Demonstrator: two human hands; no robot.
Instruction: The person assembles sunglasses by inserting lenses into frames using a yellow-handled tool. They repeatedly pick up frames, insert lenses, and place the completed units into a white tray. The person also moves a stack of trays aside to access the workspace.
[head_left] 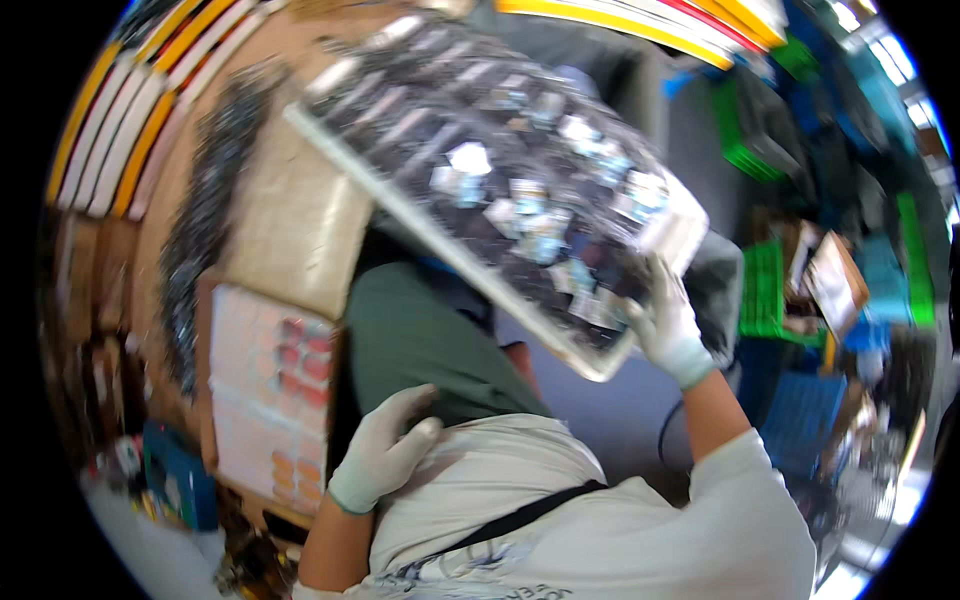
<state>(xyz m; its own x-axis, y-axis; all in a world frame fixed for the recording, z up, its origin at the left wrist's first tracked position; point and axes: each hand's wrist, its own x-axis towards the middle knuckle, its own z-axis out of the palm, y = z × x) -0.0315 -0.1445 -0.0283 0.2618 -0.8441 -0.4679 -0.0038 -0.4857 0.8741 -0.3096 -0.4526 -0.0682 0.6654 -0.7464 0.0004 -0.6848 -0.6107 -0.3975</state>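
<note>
My right hand point(668, 325), in a white glove, is at the near right corner of a large white-rimmed tray point(465, 262). Its thumb and fingers are apart, over the tray's contents; I see nothing held between them. Many small dark items in clear bags point(420, 115) fill the tray, and small packets with white and pale blue labels point(540, 235) lie scattered on top, blurred. My left hand point(385, 450), also gloved, hovers by my lap with fingers and thumb apart, holding nothing. Nearest to it is an open carton point(265, 395) with rows of round pink, red and orange pieces.
A brown cardboard sheet point(300, 215) lies left of the tray, beside a long strip of dark bagged material point(210, 215). White and yellow panels point(115, 130) stand at far left. Green crates point(762, 290) and blue crates point(800, 415) stand to the right.
</note>
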